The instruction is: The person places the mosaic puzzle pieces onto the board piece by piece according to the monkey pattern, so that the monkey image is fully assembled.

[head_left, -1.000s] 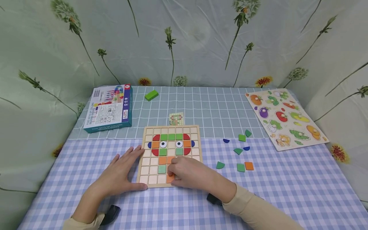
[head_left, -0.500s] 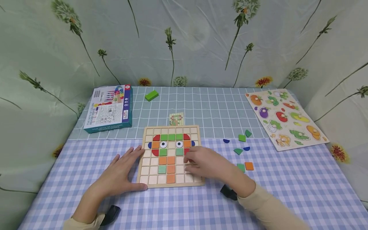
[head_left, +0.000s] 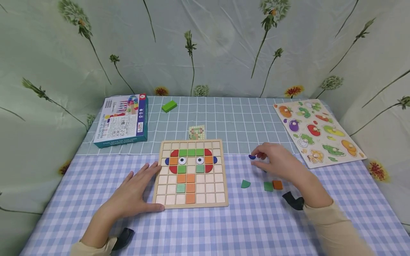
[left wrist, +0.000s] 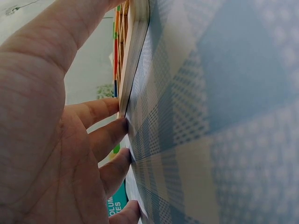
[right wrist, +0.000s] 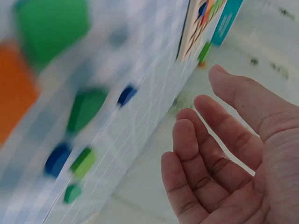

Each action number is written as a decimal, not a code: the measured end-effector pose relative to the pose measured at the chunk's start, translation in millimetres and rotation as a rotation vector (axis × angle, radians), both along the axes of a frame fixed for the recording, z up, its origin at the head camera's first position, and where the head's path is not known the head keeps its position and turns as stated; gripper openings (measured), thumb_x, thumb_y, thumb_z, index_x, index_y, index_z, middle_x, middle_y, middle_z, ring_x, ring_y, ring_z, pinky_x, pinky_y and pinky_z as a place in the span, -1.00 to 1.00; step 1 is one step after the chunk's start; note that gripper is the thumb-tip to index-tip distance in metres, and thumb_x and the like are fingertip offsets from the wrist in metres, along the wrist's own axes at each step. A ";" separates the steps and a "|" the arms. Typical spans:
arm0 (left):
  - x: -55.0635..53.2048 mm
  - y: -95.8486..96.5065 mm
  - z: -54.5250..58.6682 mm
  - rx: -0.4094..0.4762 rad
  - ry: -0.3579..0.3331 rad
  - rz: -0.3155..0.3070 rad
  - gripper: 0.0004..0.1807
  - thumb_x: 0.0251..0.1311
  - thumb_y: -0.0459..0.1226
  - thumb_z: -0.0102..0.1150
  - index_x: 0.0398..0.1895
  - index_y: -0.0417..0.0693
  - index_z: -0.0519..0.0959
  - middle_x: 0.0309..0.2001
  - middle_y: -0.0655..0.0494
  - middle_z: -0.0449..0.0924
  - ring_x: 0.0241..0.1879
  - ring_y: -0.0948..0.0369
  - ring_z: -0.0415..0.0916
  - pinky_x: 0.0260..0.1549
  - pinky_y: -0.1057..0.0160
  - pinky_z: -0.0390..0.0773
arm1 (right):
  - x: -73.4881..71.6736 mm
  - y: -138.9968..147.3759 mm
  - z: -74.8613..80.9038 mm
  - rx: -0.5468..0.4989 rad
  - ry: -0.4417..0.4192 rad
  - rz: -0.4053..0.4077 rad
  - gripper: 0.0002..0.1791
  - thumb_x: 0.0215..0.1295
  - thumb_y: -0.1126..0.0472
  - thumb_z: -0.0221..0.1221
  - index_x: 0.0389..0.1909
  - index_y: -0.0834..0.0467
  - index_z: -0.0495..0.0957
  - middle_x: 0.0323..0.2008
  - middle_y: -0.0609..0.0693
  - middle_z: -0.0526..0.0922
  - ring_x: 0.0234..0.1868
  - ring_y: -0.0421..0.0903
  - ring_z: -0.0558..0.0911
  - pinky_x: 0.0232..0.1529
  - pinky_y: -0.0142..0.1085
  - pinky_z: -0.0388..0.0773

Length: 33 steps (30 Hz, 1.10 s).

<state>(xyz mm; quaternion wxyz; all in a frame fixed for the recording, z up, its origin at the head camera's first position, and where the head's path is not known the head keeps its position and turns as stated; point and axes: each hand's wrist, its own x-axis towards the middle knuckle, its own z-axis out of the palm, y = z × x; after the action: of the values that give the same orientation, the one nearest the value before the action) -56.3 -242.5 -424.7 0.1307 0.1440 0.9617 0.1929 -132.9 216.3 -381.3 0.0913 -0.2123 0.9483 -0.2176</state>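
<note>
My left hand (head_left: 131,195) lies at the left side of a wooden grid board (head_left: 192,206), its straight fingers and thumb touching the frame. Coloured tiles on the board make a face with round eyes above orange and green squares. Over the loose pieces on the right, my right hand (head_left: 282,163) hovers with fingers apart and holds nothing. A blue half-circle tile (head_left: 252,156) lies right at its fingertips. In the right wrist view, a green quarter-round tile (right wrist: 88,107) and a light green square tile (right wrist: 83,162) lie nearby; the head view hides these behind the hand.
Nearer me lie a green quarter-round tile (head_left: 245,184), a green square (head_left: 268,186) and an orange square (head_left: 277,185). A small pattern card (head_left: 196,132) lies behind the board. Farther off are a boxed game (head_left: 121,121), a green block (head_left: 169,106) and a vegetable puzzle (head_left: 320,131).
My right hand has moved from the board's lower middle off to the right, over the loose tiles. An orange tile it covered now shows in the bottom row. The left hand has stayed put.
</note>
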 end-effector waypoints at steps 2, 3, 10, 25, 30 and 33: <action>0.1 0.0 0.3 0.000 -0.002 0.001 0.40 -0.16 0.46 0.56 0.72 0.09 0.16 0.72 -0.03 0.15 0.70 -0.22 0.06 0.49 -0.63 0.04 | -3.9 12.2 0.0 0.001 -0.024 -0.037 -0.72 0.39 0.15 0.43 0.03 0.19 0.75 -0.15 0.00 0.78 -0.13 -0.08 0.68 0.01 -0.04 0.74; 0.1 0.0 0.4 0.000 -0.002 0.002 0.40 -0.17 0.46 0.56 0.72 0.09 0.17 0.72 -0.03 0.15 0.70 -0.22 0.06 0.49 -0.63 0.04 | -5.9 17.7 -0.2 0.003 -0.030 -0.051 -0.70 0.39 0.15 0.44 0.04 0.20 0.74 -0.15 0.01 0.78 -0.12 -0.07 0.69 0.02 -0.02 0.74; 0.4 0.2 -0.2 -0.003 -0.007 0.011 0.39 -0.18 0.46 0.56 0.71 0.10 0.19 0.72 -0.04 0.16 0.70 -0.22 0.07 0.49 -0.63 0.03 | -19.2 46.3 -9.6 0.027 -0.052 -0.107 -0.67 0.34 0.20 0.46 0.04 0.26 0.73 -0.21 0.05 0.77 -0.16 -0.02 0.68 0.03 0.04 0.73; 0.6 -0.4 -1.5 0.003 0.004 0.000 0.39 -0.16 0.45 0.56 0.71 0.08 0.18 0.72 -0.04 0.15 0.69 -0.23 0.07 0.49 -0.62 0.04 | -35.3 61.3 -27.4 0.048 -0.136 -0.141 -0.67 0.33 0.23 0.45 0.04 0.29 0.74 -0.31 0.02 0.69 -0.25 -0.06 0.56 -0.18 -0.23 0.57; 0.7 -0.6 -1.5 0.003 0.005 0.002 0.40 -0.17 0.46 0.56 0.71 0.08 0.18 0.72 -0.04 0.15 0.69 -0.23 0.07 0.49 -0.63 0.04 | -37.3 60.2 -28.6 0.052 -0.129 -0.138 -0.68 0.32 0.21 0.46 0.01 0.30 0.75 -0.29 0.04 0.69 -0.25 -0.06 0.56 -0.18 -0.22 0.58; 0.5 -0.3 -1.3 0.007 0.004 0.001 0.39 -0.16 0.45 0.56 0.71 0.08 0.18 0.72 -0.04 0.16 0.69 -0.23 0.07 0.49 -0.63 0.04 | -35.8 56.7 -27.2 0.055 -0.109 -0.134 -0.67 0.31 0.19 0.47 0.00 0.29 0.76 -0.23 0.08 0.69 -0.22 -0.05 0.58 -0.14 -0.18 0.62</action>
<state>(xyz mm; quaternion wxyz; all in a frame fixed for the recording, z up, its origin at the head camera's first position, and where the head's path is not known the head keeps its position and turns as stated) -55.7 -242.8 -426.0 0.1281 0.1444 0.9614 0.1962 -168.8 273.0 -408.4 0.1336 -0.1334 0.9596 -0.2085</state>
